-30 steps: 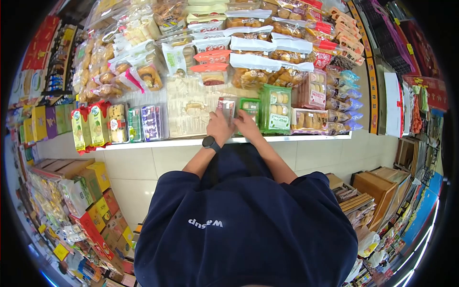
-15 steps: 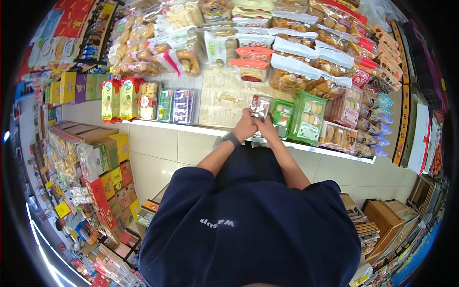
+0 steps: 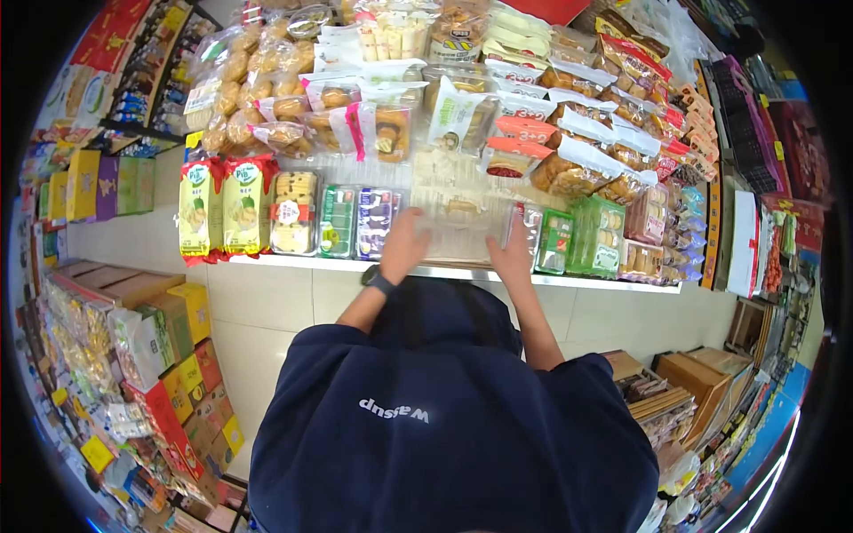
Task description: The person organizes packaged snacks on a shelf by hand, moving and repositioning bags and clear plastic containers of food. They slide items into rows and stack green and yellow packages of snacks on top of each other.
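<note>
While the left hand (image 3: pixel 405 250) and right hand (image 3: pixel 511 254) spread open, the probably light, slick pack (image 3: pixel 532 221) beside the right suits a side-edge grip.

Hands split up since a moment ago: both were together at the small red-and-white pack (image 3: pixel 531 224), now well apart. Left hand (image 3: pixel 404 245) has let go and swung left, fingers spread, near the purple pack (image 3: pixel 378 222); blurry from where I stand, maybe touching its edge, can't tell. Right hand (image 3: pixel 511 252) now at the pack's left side. Pack itself was tilted between the hands, now lined up just beside the green pack (image 3: pixel 556 242). Bare worktop lining (image 3: pixel 458 233) now shows between the hands.
</note>
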{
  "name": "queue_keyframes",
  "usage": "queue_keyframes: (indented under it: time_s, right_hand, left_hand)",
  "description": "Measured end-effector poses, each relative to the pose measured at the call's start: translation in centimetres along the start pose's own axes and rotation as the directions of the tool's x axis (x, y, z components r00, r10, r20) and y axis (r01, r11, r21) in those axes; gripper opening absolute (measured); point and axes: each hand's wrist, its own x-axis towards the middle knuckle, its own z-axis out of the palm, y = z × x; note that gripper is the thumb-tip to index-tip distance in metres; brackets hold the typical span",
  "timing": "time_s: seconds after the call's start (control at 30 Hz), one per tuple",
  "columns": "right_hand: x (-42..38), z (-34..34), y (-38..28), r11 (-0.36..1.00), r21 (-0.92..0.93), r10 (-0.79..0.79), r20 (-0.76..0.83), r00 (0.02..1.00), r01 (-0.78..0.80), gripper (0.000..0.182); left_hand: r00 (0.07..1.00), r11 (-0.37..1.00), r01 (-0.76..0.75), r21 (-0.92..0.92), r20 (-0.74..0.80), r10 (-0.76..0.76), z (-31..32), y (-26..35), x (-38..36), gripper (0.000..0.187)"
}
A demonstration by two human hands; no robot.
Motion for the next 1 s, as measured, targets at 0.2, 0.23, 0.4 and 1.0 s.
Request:
queue_keyframes:
  time_s: [0.2, 0.23, 0.4, 1.0]
  right_hand:
    - [1.6, 10.5, -14.9, 0.991, -0.137, 0.065, 0.439, 0.896, -0.005, 0.098]
    - [1.6, 12.2, -16.6, 0.987, -0.16, 0.085, 0.474, 0.877, -0.009, 0.103]
    - [0.9, 18.6, -18.0, 0.937, -0.347, 0.09, 0.376, 0.922, 0.05, 0.118]
    - [0.4, 8.6, -3.4, 0.916, -0.234, 0.297, -0.155, 0.942, -0.327, 0.096]
  left_hand:
    - [0.966, 0.924, 0.088, 0.372, -0.258, 0.012, -10.2, -7.9, -1.4, 0.046]
    - [0.968, 0.913, 0.122, 0.389, -0.249, -0.023, -10.2, -8.6, -1.7, 0.049]
    - [0.964, 0.876, 0.24, 0.418, -0.208, -0.165, -10.2, -9.1, -2.1, 0.058]
    - [0.995, 0.86, 0.092, 0.502, -0.012, -0.1, -11.5, -8.7, -2.5, 0.066]
